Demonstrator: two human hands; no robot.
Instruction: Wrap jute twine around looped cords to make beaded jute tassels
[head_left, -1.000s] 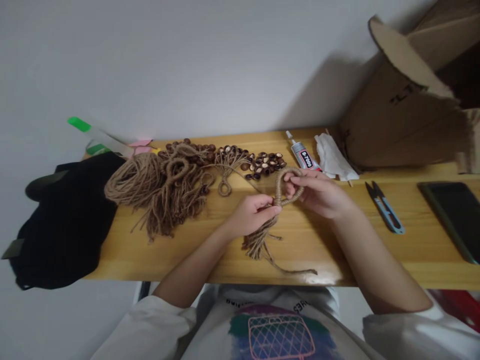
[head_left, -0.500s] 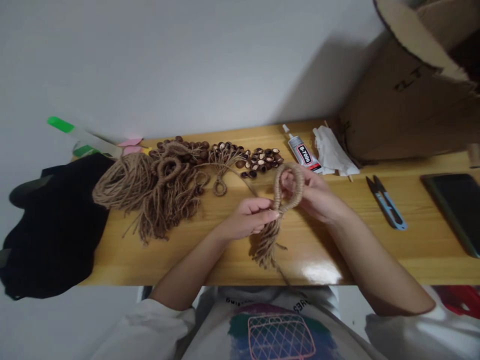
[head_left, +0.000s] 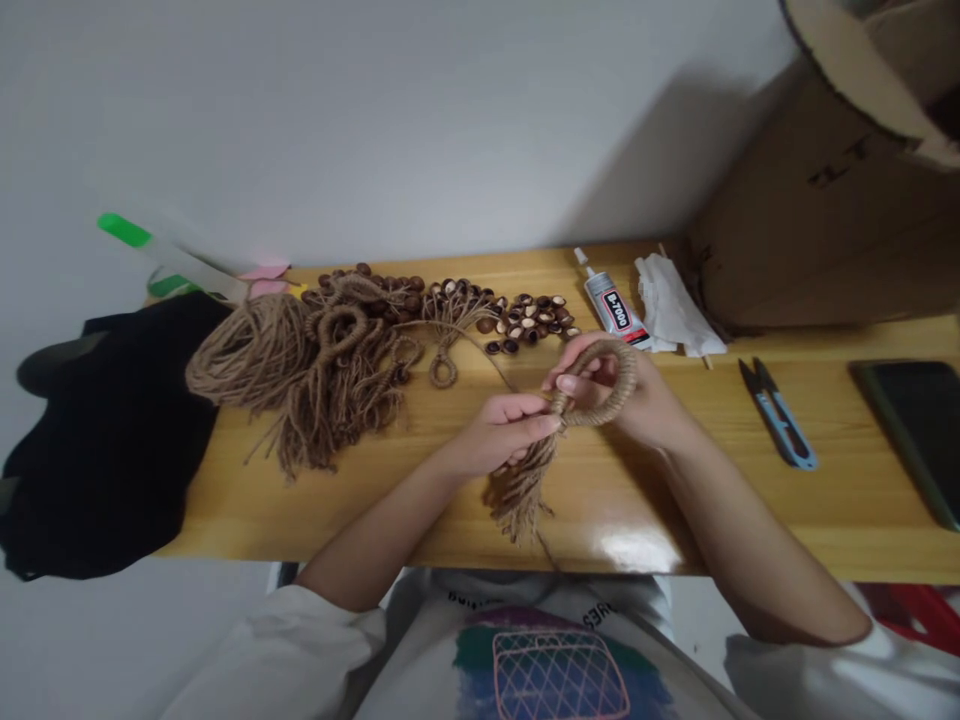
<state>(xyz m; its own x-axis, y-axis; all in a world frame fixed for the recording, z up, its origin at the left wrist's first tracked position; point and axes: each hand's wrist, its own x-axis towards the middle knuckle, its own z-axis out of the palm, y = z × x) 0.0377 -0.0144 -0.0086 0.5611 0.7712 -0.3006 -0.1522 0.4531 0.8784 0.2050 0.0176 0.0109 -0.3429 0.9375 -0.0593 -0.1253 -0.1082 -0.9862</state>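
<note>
My left hand [head_left: 514, 432] pinches the neck of a wrapped twine loop [head_left: 621, 385], where the ring meets its hanging tassel [head_left: 525, 490]. My right hand [head_left: 600, 375] is closed on the left side of the ring, thumb and fingers pressing the wrapped cord near the neck. Loose strands of the tassel fan out below my left hand over the table. One long strand of twine [head_left: 491, 362] runs from my hands back toward the piles at the left.
Left are a twine ball [head_left: 247, 350], tasselled loops [head_left: 345, 370] and black cloth [head_left: 112, 440]. Behind lie halved nut shells [head_left: 532, 318], a glue tube [head_left: 616, 310] and white tissue [head_left: 675, 305]. Blue thread snips [head_left: 780, 415], a phone [head_left: 911, 430] and a cardboard box [head_left: 817, 220] are right.
The loop has tipped over to the right and shows rounder. My right hand has shifted from behind the ring to grip its left side; my left hand keeps its hold at the neck.
</note>
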